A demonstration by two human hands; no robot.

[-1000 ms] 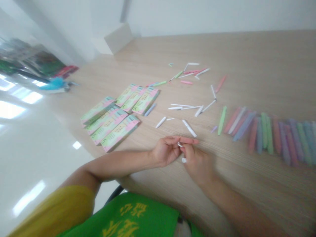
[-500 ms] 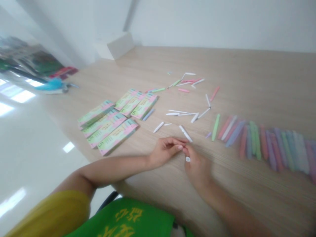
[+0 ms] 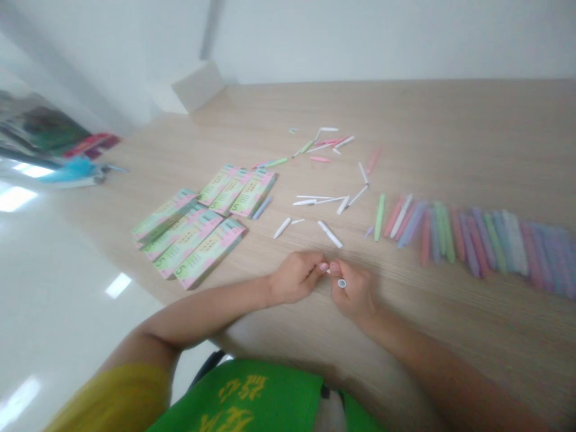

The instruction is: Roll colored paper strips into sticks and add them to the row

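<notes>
My left hand (image 3: 297,277) is closed, thumb and finger pinched on one end of a thin white pen piece (image 3: 328,272). My right hand (image 3: 355,291) grips the other side, its fingertips nearly touching the left ones. From the right fist pokes the round end of a white tube (image 3: 342,283), probably a pen barrel or cap; the fingers cover the rest. Just beyond the hands lie a white pen part (image 3: 330,234) and a shorter pointed white one (image 3: 282,228).
Flat printed boxes (image 3: 209,243) lie in two groups at the left. A long row of coloured pen parts (image 3: 443,231) runs along the right. Loose white, pink and green pieces (image 3: 319,159) are scattered farther back. A white box (image 3: 198,87) stands by the wall.
The left hand has turned from palm-up with fingers extended to a closed pinch meeting the right fingertips. The right hand keeps hold of the white tube. The camera view has shifted slightly.
</notes>
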